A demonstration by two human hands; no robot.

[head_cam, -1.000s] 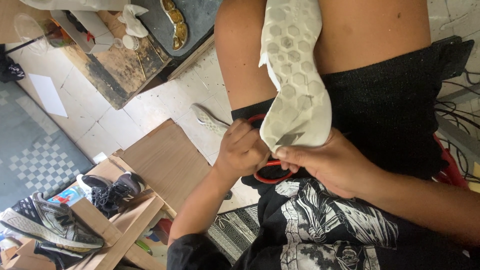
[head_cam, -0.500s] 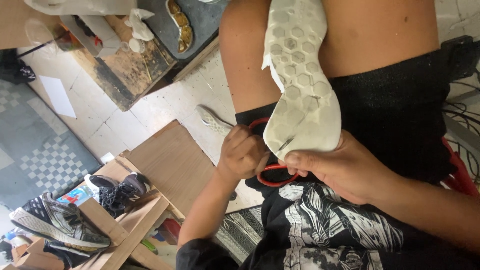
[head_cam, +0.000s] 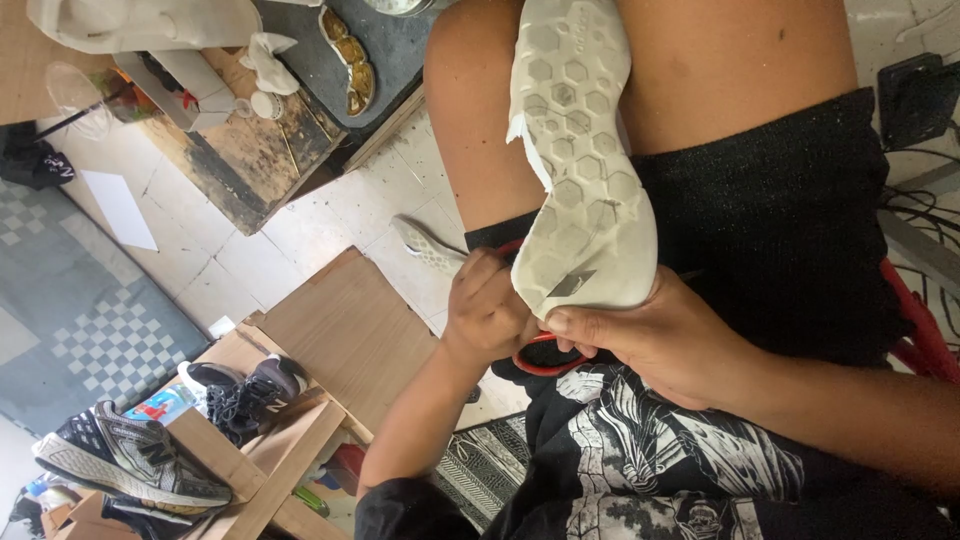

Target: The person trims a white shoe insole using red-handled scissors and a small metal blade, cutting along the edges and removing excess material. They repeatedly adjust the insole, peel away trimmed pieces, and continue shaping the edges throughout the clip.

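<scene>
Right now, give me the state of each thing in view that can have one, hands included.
white shoe sole: tread side up, lying along the thigh, edge torn on its left side
red-handled scissors: gripped, blades hidden
left hand: closed around the scissors' handle
right hand: gripping the sole's near end
sneakers: resting on the wooden rack, laced

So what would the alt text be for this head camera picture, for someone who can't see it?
A person's two hands work on a white shoe sole resting on their lap: the left hand grips red-handled scissors, the right hand steadies the sole's end. Sneakers sit on wooden shelving lower left.
</scene>
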